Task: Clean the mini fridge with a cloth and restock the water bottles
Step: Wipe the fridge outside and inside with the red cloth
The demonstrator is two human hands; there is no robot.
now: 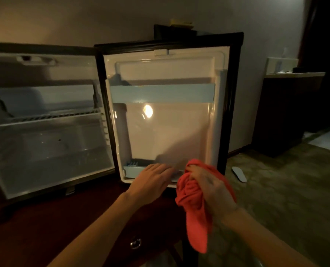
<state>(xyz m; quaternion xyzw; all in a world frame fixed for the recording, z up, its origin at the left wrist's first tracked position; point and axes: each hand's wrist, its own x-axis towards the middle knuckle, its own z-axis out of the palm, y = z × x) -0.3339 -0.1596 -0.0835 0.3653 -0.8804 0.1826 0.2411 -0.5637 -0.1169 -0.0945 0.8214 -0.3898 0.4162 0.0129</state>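
The right hand (208, 182) grips the bunched red cloth (195, 209), while the left hand (154, 178) rests flat, fingers straight, on the door's bottom shelf (129, 170). That shelf runs left-right just ahead of both hands, the fridge cavity (44, 132) lies left of the door, and no water bottles show.

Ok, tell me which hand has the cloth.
The right hand grips the bunched coral-red cloth by the open white fridge door's bottom corner. The left hand holds nothing, its straight fingers reaching to the door's lower shelf.
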